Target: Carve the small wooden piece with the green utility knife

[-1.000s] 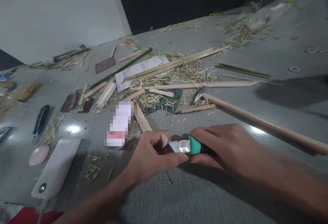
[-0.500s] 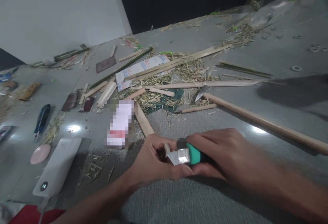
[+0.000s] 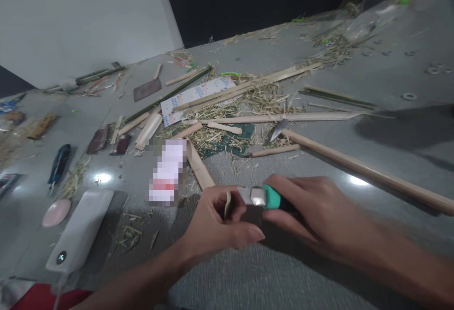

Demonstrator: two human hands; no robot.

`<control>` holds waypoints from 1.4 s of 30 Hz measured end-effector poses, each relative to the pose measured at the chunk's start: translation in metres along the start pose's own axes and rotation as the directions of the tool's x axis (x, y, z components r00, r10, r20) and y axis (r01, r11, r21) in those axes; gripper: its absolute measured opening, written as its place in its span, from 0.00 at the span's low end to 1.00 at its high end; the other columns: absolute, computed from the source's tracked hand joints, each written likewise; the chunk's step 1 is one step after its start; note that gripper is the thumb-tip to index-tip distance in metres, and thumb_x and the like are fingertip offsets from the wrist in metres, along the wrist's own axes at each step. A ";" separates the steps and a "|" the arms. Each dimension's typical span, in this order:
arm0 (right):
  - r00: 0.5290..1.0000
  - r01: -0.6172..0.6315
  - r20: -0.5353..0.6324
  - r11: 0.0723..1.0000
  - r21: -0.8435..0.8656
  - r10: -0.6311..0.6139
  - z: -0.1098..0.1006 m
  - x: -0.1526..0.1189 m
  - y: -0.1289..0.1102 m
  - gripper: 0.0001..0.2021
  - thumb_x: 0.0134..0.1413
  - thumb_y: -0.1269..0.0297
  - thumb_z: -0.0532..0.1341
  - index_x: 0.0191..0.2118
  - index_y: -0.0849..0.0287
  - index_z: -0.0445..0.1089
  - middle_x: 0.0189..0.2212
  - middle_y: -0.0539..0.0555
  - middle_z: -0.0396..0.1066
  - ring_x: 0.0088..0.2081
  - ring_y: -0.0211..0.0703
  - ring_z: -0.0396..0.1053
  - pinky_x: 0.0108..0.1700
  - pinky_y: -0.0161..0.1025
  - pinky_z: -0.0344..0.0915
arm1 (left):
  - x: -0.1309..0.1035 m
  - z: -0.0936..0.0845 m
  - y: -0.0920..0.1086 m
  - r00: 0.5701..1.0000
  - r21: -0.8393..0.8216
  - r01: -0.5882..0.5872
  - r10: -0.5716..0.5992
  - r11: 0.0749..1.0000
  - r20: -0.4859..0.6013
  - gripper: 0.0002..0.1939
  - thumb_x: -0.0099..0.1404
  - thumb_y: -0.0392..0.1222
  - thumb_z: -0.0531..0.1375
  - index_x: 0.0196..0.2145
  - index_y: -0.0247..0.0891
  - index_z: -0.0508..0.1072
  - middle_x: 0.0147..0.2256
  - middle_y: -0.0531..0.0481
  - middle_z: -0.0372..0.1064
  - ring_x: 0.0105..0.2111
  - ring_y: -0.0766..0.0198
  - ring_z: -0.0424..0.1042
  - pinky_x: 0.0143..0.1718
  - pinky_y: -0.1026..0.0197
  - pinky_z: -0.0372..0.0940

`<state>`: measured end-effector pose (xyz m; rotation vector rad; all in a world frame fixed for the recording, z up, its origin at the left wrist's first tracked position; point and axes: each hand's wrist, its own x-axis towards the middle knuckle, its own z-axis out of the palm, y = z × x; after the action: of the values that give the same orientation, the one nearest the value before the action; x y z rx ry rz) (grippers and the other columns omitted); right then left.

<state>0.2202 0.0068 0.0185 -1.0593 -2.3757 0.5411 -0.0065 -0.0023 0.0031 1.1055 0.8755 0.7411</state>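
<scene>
In the head view, the left hand (image 3: 209,218) is holding a pale wood piece (image 3: 228,204), which is protruding between thumb and fingers; the right hand (image 3: 312,206) is gripping a utility knife (image 3: 258,197), its blade pointing left near the piece.

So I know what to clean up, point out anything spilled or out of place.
Pale shavings look spilled: they lie loose over the green mat and out onto the grey surface, not gathered in one pile. Metal rings at right also look stray.
</scene>
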 end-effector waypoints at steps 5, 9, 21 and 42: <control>1.000 -0.017 -0.005 0.999 0.044 0.017 0.001 -0.003 -0.008 0.11 0.75 0.58 0.52 0.38 0.53 0.60 0.23 0.46 0.68 0.21 0.38 0.62 0.26 0.39 0.52 | 0.002 0.002 -0.003 1.000 -0.025 -0.002 0.001 1.000 -0.019 0.32 0.50 0.56 0.78 0.22 0.40 0.58 0.19 0.61 0.50 0.21 0.73 0.47 0.21 0.65 0.44; 0.996 0.054 0.059 0.992 0.114 -0.061 0.008 -0.005 -0.012 0.09 0.73 0.59 0.52 0.39 0.53 0.61 0.25 0.46 0.69 0.22 0.39 0.62 0.26 0.40 0.52 | 0.003 0.009 0.000 0.998 -0.008 0.052 -0.053 0.999 -0.020 0.33 0.47 0.62 0.77 0.22 0.41 0.59 0.19 0.59 0.54 0.21 0.71 0.50 0.22 0.65 0.48; 0.995 0.072 0.066 0.994 0.085 -0.078 0.009 -0.004 -0.011 0.11 0.75 0.56 0.51 0.39 0.53 0.61 0.26 0.46 0.69 0.23 0.39 0.64 0.27 0.41 0.53 | 0.000 0.008 -0.004 0.998 0.003 0.061 -0.061 0.998 0.001 0.33 0.50 0.68 0.75 0.23 0.40 0.63 0.21 0.57 0.57 0.22 0.70 0.53 0.22 0.65 0.51; 0.991 0.132 0.002 0.991 -0.035 -0.132 0.000 -0.002 -0.013 0.17 0.78 0.53 0.48 0.38 0.55 0.64 0.28 0.50 0.71 0.24 0.40 0.65 0.28 0.40 0.54 | -0.003 0.019 -0.008 0.998 -0.039 0.051 -0.053 0.998 -0.035 0.35 0.52 0.69 0.74 0.21 0.38 0.62 0.22 0.57 0.54 0.25 0.69 0.51 0.26 0.63 0.49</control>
<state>0.2136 -0.0034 0.0246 -0.9079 -2.4422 0.4526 0.0090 -0.0153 0.0002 1.0347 0.9141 0.7339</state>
